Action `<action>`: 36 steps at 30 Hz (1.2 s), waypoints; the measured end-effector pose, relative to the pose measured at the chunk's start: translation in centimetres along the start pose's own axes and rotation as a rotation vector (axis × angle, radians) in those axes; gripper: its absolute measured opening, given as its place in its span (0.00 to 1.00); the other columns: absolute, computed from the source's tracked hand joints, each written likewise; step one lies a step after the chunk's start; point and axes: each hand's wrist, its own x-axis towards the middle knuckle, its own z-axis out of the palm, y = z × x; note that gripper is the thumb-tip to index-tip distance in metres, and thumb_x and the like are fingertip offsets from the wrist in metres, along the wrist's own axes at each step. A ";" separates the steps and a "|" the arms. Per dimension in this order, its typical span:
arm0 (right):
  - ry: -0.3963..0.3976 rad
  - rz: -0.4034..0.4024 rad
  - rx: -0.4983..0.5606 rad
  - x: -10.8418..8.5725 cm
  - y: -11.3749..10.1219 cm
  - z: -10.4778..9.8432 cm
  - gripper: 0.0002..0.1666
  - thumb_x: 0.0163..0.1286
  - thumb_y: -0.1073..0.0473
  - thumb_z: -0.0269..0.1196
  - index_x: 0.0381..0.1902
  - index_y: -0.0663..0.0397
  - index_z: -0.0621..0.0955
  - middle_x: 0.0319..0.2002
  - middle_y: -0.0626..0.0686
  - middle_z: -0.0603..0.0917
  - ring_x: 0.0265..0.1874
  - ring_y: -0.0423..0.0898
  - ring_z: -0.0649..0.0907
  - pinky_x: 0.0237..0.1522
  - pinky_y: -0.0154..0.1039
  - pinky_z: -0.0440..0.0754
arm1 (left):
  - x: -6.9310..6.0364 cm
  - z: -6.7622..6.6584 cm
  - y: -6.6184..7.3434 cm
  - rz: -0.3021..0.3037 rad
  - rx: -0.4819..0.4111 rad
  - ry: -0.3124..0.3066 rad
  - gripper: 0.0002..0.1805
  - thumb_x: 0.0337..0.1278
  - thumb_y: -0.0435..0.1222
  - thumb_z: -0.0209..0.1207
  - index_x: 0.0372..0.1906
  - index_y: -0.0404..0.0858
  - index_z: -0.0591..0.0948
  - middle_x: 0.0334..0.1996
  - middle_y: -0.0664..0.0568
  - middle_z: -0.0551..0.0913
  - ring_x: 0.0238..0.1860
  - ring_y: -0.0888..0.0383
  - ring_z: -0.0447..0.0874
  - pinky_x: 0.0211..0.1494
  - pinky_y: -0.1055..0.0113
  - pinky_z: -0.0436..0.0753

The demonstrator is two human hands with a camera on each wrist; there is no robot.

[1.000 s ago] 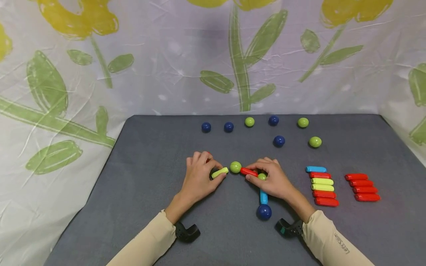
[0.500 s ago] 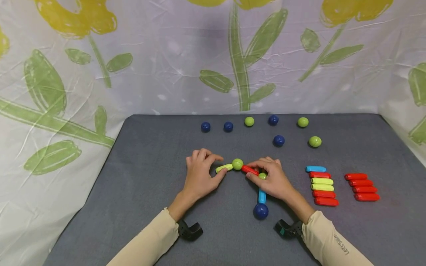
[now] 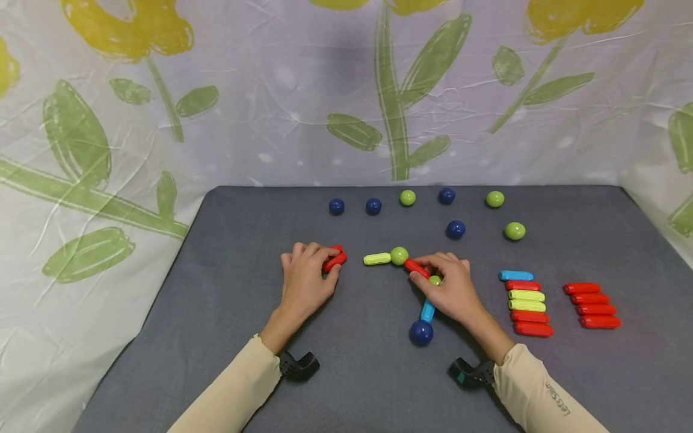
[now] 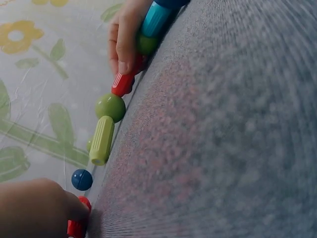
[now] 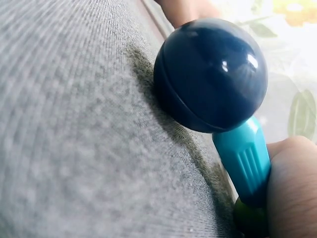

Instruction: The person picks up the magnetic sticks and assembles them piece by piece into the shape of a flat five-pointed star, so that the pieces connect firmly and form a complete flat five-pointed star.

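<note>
My left hand (image 3: 307,276) pinches a red stick (image 3: 334,263) between thumb and fingers. Another red stick (image 3: 338,248) shows just behind it, partly covered. My right hand (image 3: 449,285) grips a joined chain by its red stick (image 3: 416,267). From that stick a green ball (image 3: 399,255) and a yellow-green ribbed stick (image 3: 376,258) run off to the left. At its other end sits a second green ball (image 3: 435,280), half hidden by the hand. A blue stick (image 3: 428,311) leads from there to a dark blue ball (image 3: 421,332), large in the right wrist view.
Several loose dark blue balls (image 3: 456,230) and green balls (image 3: 514,231) lie along the back of the grey table (image 3: 243,240). To the right, one column of blue, red and yellow-green sticks (image 3: 527,295) lies beside a column of red sticks (image 3: 595,299).
My left hand let go of the yellow-green stick, now joined to the green ball, and moved left onto a red stick. My right hand shifted slightly right and the chain turned.
</note>
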 end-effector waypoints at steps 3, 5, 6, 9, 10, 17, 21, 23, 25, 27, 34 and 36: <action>0.009 0.006 -0.014 0.0 0.1 0.0 0.11 0.63 0.58 0.72 0.43 0.54 0.89 0.27 0.47 0.83 0.31 0.43 0.73 0.42 0.44 0.54 | 0.0 0.1 0.0 0.000 0.001 0.001 0.12 0.57 0.40 0.70 0.46 0.42 0.88 0.39 0.50 0.86 0.41 0.49 0.73 0.44 0.51 0.61; 0.013 0.008 -0.020 0.0 0.2 0.0 0.11 0.63 0.58 0.72 0.43 0.53 0.89 0.26 0.47 0.82 0.30 0.42 0.72 0.41 0.44 0.54 | 0.0 0.2 0.0 -0.001 0.000 0.003 0.12 0.57 0.39 0.70 0.46 0.42 0.88 0.39 0.49 0.86 0.41 0.49 0.73 0.44 0.51 0.61; 0.014 0.008 -0.020 0.0 0.2 0.0 0.11 0.63 0.58 0.72 0.43 0.54 0.89 0.26 0.47 0.82 0.30 0.42 0.72 0.41 0.44 0.54 | -0.1 0.2 0.0 -0.002 -0.001 0.003 0.12 0.57 0.39 0.70 0.46 0.42 0.88 0.39 0.49 0.87 0.41 0.48 0.73 0.44 0.51 0.61; 0.025 0.011 -0.025 0.1 0.1 0.0 0.11 0.63 0.58 0.72 0.43 0.55 0.89 0.27 0.48 0.82 0.31 0.44 0.72 0.41 0.44 0.54 | 0.0 0.3 -0.1 -0.005 -0.008 0.008 0.12 0.57 0.39 0.69 0.46 0.42 0.88 0.39 0.49 0.87 0.41 0.48 0.73 0.44 0.50 0.62; 0.029 0.015 -0.027 0.1 0.1 -0.1 0.12 0.62 0.58 0.72 0.43 0.55 0.89 0.27 0.49 0.82 0.31 0.44 0.72 0.42 0.44 0.54 | 0.0 0.3 -0.1 -0.007 -0.014 0.010 0.12 0.57 0.39 0.69 0.46 0.43 0.88 0.39 0.49 0.86 0.41 0.48 0.73 0.44 0.50 0.62; 0.051 0.062 -0.030 0.2 0.2 -0.2 0.14 0.63 0.58 0.70 0.45 0.55 0.86 0.32 0.52 0.82 0.34 0.47 0.73 0.43 0.46 0.55 | 0.0 0.3 -0.2 -0.033 -0.060 0.029 0.12 0.57 0.38 0.69 0.47 0.43 0.89 0.39 0.48 0.82 0.41 0.47 0.72 0.45 0.49 0.61; 0.057 0.076 -0.005 0.1 0.2 -0.1 0.16 0.63 0.57 0.71 0.47 0.55 0.85 0.33 0.51 0.83 0.35 0.47 0.74 0.44 0.45 0.55 | 0.3 0.3 -0.4 -0.077 -0.144 0.034 0.13 0.58 0.40 0.68 0.48 0.44 0.88 0.41 0.46 0.78 0.43 0.46 0.70 0.47 0.46 0.61; 0.061 0.075 0.005 0.1 0.2 -0.1 0.16 0.63 0.56 0.72 0.47 0.55 0.84 0.32 0.51 0.83 0.35 0.47 0.74 0.44 0.45 0.55 | 0.7 0.2 -0.6 -0.114 -0.205 0.032 0.13 0.60 0.42 0.67 0.49 0.45 0.88 0.43 0.45 0.78 0.45 0.45 0.70 0.50 0.44 0.60; 0.061 0.075 0.011 0.1 0.2 -0.1 0.16 0.63 0.55 0.71 0.47 0.55 0.84 0.32 0.51 0.83 0.35 0.47 0.74 0.45 0.45 0.56 | 1.6 -0.1 -1.1 -0.156 -0.267 0.028 0.14 0.62 0.43 0.66 0.50 0.45 0.88 0.46 0.45 0.78 0.49 0.44 0.70 0.51 0.42 0.58; 0.061 0.075 0.016 0.1 0.2 -0.1 0.16 0.64 0.55 0.71 0.47 0.55 0.84 0.32 0.51 0.82 0.35 0.47 0.75 0.45 0.46 0.56 | 2.8 -0.3 -1.9 -0.200 -0.318 0.007 0.15 0.63 0.45 0.65 0.52 0.45 0.88 0.50 0.44 0.79 0.53 0.43 0.70 0.53 0.41 0.56; 0.053 0.082 0.017 0.2 0.1 -0.2 0.15 0.64 0.55 0.71 0.46 0.56 0.84 0.31 0.51 0.82 0.34 0.47 0.74 0.44 0.45 0.55 | 8.4 -0.2 -4.1 -0.247 -0.346 -0.192 0.26 0.68 0.48 0.62 0.68 0.47 0.78 0.65 0.45 0.78 0.65 0.40 0.69 0.59 0.38 0.55; 0.049 0.079 0.021 0.2 0.1 -0.1 0.16 0.64 0.55 0.71 0.46 0.56 0.84 0.31 0.51 0.82 0.33 0.47 0.74 0.44 0.45 0.55 | 9.8 0.1 -4.3 -0.242 -0.303 -0.251 0.30 0.68 0.48 0.61 0.73 0.49 0.73 0.67 0.44 0.78 0.66 0.39 0.68 0.61 0.37 0.55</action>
